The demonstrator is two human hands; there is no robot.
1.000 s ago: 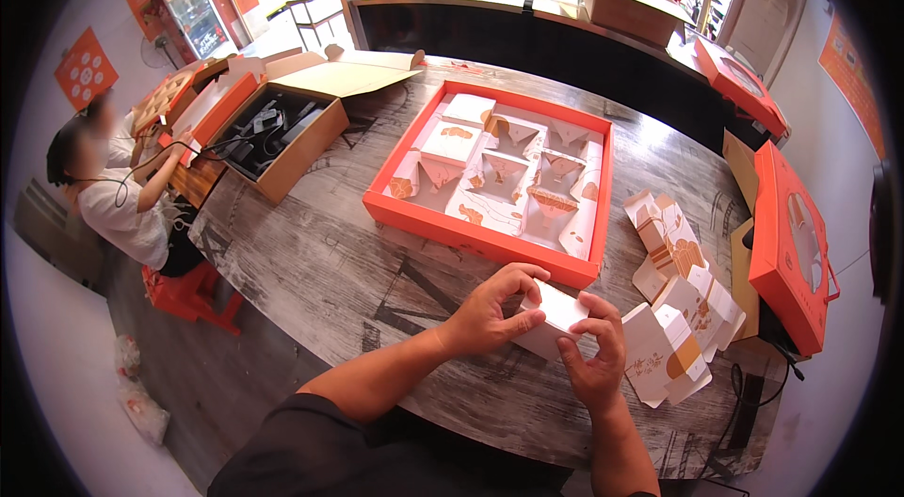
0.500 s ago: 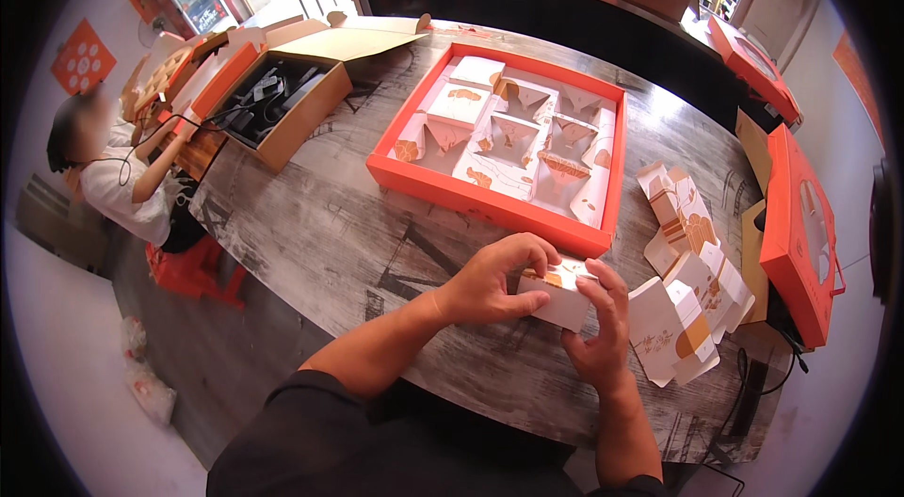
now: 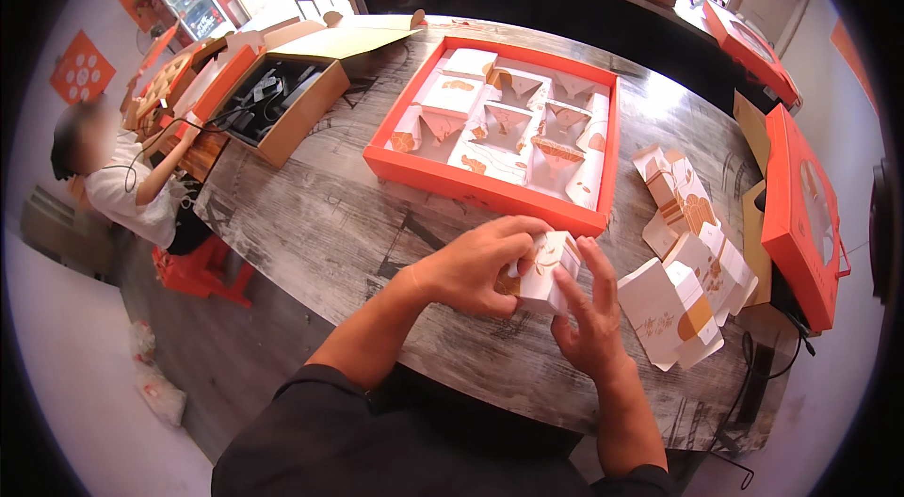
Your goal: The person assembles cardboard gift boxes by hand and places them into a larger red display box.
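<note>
A small white gift box (image 3: 548, 277) with gold print is tilted up between my hands, just in front of the large orange-red box. My left hand (image 3: 480, 269) grips its left side, with the thumb low at the near edge. At its right side my right hand (image 3: 595, 320) has fingertips and thumb against the carton. The large orange-red box (image 3: 490, 190) holds a white divider tray with several compartments. Two small white boxes (image 3: 454, 92) sit in its far left compartments; the other compartments have white folded flaps.
Flattened white cartons (image 3: 670, 309) lie in a pile to the right. Beyond them lean orange-red lids (image 3: 800, 219) near a black cable (image 3: 753, 375). A cardboard box (image 3: 306, 111) of black devices stands at the far left, where another person (image 3: 132, 177) sits.
The small box has turned in my hands, so its printed face now faces toward me and right. My left hand has shifted slightly left and wraps around its side.
</note>
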